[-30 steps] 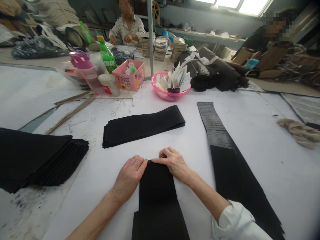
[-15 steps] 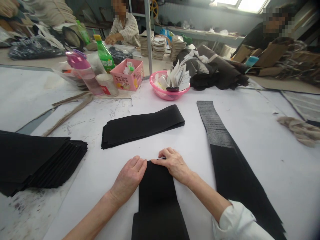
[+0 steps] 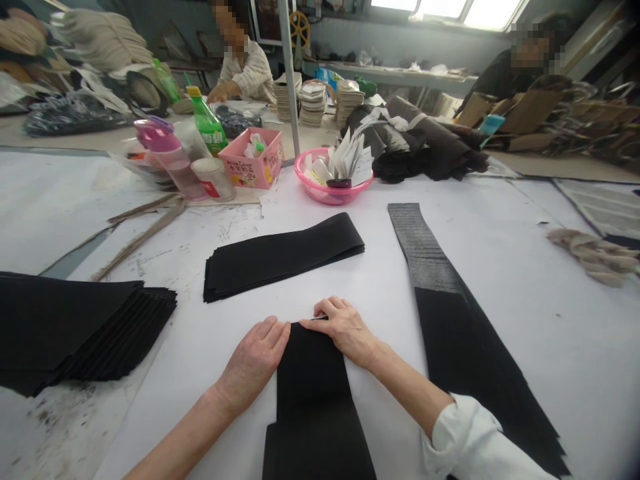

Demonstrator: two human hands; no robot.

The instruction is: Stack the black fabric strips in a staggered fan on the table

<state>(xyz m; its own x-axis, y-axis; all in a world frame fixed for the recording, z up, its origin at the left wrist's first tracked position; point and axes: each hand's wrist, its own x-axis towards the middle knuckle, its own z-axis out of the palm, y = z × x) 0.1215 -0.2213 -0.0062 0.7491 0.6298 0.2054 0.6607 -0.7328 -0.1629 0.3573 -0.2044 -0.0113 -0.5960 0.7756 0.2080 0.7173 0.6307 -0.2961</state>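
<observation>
In front of me a black strip of sheet material [image 3: 315, 380] lies lengthwise on the white table covering, its near end running out of view. My left hand [image 3: 260, 360] is closed at the far left corner of this strip, fingers pressed together. At the far right corner, my right hand [image 3: 345, 330] pinches the edge, thumb laid along it and fingers curled just beyond. Past my hands rests a folded stack of black strips [image 3: 285, 257]. To the right stretches a long stack of black strips [image 3: 465, 347], whose far end looks grey and ribbed.
A thick pile of black sheets [image 3: 75, 327] sits on the left. Farther back stand a pink basin of papers [image 3: 333, 195], a pink box [image 3: 253, 168], a purple-lidded bottle [image 3: 173, 160] and a green bottle [image 3: 207, 123]. A crumpled beige cloth [image 3: 595, 255] lies right. Two people are beyond the table.
My view has shifted slightly, so the background sits a little lower and farther left. Both hands keep their hold at the strip's far edge, with hardly any movement.
</observation>
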